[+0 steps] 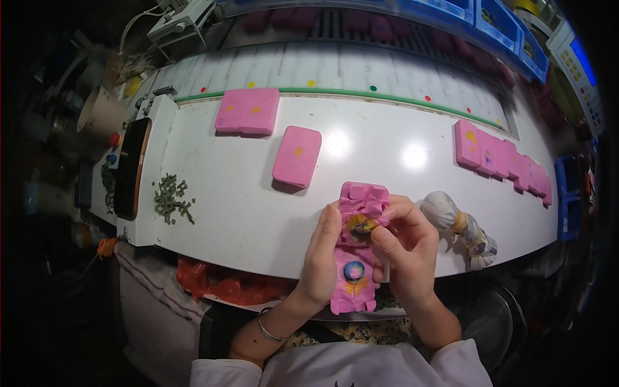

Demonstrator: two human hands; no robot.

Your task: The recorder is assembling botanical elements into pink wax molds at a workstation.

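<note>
1. One pink two-part piece [354, 304] is between the two hands, at the near edge of the white table [225, 193]; its upper half has a yellow patch with something dark in it, and its lower half bears a blue ring [354, 271] above yellow marks.
2. The left hand [319, 258] grips the piece along its left side, thumb lying up the edge; its other fingers are mostly hidden.
3. The right hand [411, 248] is partly closed, thumb and forefinger bent together at the right side of the upper half, by the yellow patch; whether they pinch something small there, I cannot tell.
4. Just right of that hand lies a white wrapped bundle [440, 210] with a tan tie.
5. Beyond the hands, a single pink block [298, 157] lies near a pair of pink blocks [247, 111].
6. Well apart are a green pile [171, 200] at left and a row of pink blocks [491, 155] at right.
</note>
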